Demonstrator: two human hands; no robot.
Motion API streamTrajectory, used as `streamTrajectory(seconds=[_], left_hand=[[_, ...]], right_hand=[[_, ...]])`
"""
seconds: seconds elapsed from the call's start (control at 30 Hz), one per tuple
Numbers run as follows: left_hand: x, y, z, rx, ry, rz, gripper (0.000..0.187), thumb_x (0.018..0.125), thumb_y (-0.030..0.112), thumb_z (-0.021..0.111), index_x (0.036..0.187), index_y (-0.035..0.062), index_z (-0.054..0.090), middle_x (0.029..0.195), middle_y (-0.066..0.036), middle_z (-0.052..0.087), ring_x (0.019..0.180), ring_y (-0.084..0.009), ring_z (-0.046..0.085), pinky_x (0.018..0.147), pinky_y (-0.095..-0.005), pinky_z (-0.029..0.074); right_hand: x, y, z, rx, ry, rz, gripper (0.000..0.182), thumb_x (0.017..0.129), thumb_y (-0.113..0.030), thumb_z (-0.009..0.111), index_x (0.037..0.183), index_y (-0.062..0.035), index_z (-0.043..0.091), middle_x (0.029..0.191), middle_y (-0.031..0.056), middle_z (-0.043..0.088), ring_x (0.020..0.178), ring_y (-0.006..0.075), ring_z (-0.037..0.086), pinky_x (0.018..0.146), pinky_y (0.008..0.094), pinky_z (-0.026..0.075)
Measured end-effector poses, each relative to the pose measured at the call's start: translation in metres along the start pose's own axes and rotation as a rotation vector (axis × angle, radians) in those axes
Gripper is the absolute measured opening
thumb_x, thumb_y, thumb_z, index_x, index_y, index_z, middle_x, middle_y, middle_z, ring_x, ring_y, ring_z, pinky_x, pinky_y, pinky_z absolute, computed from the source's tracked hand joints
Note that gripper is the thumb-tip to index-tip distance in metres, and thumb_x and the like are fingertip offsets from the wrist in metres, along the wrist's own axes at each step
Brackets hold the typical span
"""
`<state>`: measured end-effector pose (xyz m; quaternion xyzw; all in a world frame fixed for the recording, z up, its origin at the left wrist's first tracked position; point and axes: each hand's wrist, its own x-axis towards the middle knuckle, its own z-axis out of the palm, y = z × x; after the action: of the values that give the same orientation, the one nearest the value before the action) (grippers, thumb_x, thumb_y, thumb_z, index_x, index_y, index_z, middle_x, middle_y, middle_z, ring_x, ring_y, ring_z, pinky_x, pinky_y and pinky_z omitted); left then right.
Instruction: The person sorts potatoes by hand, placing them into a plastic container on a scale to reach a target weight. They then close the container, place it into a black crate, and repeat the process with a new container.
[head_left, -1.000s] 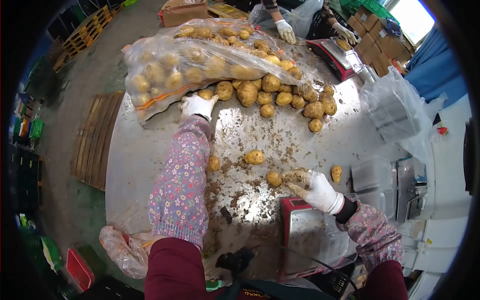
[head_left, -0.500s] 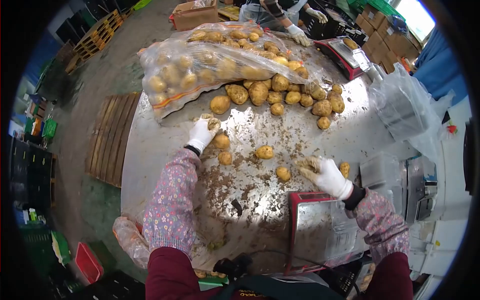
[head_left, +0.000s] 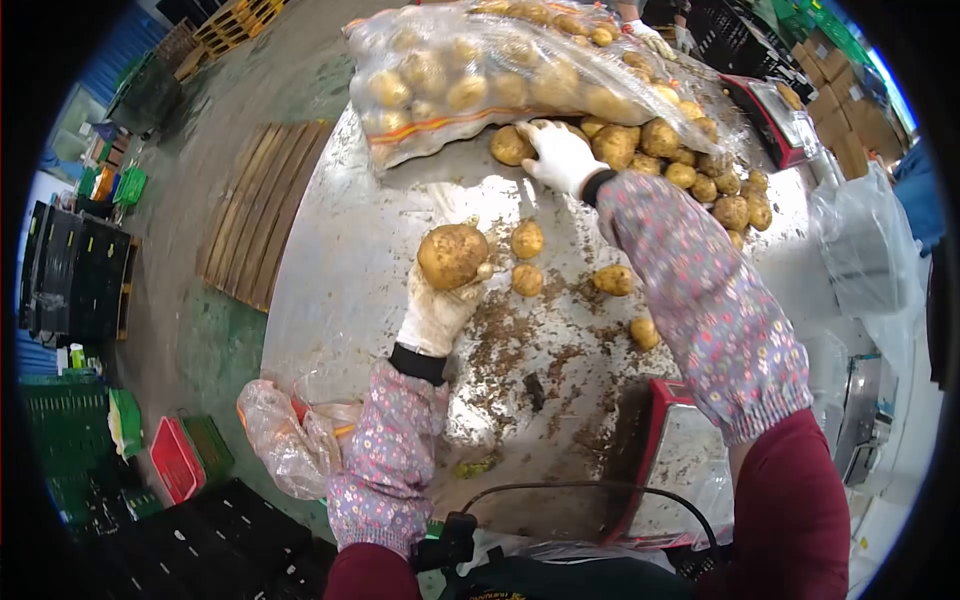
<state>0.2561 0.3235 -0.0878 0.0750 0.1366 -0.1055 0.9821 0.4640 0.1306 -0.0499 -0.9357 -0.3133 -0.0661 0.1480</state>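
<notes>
My left hand [head_left: 440, 300], in a soiled white glove, is wrapped round a large potato [head_left: 453, 256] above the metal table. My right hand [head_left: 560, 158], also gloved, reaches to the front of the potato pile. Its fingers curl at a potato [head_left: 511, 146] on the pile's left end, and it partly hides another potato behind it. Two small potatoes [head_left: 527, 239] lie just right of my left hand. Farther right on the table are another small potato [head_left: 613, 280] and a rounder one [head_left: 644, 333].
A clear plastic sack of potatoes [head_left: 470, 85] lies across the far side. Red-edged scales stand near [head_left: 690, 460] and far right [head_left: 775, 120]. Dirt covers the metal table [head_left: 330, 290]. A co-worker's gloved hand [head_left: 650, 38] is at the back. Plastic bags [head_left: 870, 240] hang at the right.
My left hand has come nearer with a large potato now plainly held in it. My right hand has moved from beside the near scale up to the pile. The view has shifted.
</notes>
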Motion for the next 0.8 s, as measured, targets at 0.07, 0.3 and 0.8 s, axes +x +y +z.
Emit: streamTrajectory(seconds=[0.07, 0.3, 0.8], left_hand=[[-0.028, 0.003, 0.008, -0.006, 0.019, -0.027, 0.063, 0.091, 0.054, 0.054, 0.130, 0.0056, 0.052, 0.127, -0.022, 0.057, 0.099, -0.0350, 0.060, 0.077, -0.0407, 0.056], [-0.075, -0.008, -0.048, 0.071, 0.261, 0.011, 0.062, 0.088, 0.056, 0.057, 0.128, 0.0092, 0.053, 0.130, -0.022, 0.054, 0.101, -0.0349, 0.060, 0.079, -0.0436, 0.057], [-0.139, -0.097, -0.015, 0.091, -0.020, -0.057, 0.058, 0.095, 0.047, 0.051, 0.138, 0.0075, 0.045, 0.139, -0.017, 0.050, 0.123, -0.0290, 0.052, 0.096, -0.0418, 0.048]], right_hand=[[0.026, 0.001, 0.027, -0.021, -0.084, 0.011, 0.069, 0.077, -0.029, 0.070, 0.140, -0.0129, 0.046, 0.136, 0.0211, 0.049, 0.124, 0.0399, 0.048, 0.103, 0.0452, 0.044], [0.033, -0.020, 0.034, 0.008, -0.297, 0.252, 0.082, 0.067, -0.036, 0.079, 0.139, -0.0139, 0.046, 0.119, 0.0217, 0.060, 0.109, 0.0373, 0.061, 0.093, 0.0432, 0.051], [-0.177, -0.012, -0.119, 1.674, -0.174, 0.161, 0.071, 0.083, -0.031, 0.076, 0.139, -0.0134, 0.038, 0.128, 0.0125, 0.058, 0.116, 0.0230, 0.058, 0.096, 0.0369, 0.051]])
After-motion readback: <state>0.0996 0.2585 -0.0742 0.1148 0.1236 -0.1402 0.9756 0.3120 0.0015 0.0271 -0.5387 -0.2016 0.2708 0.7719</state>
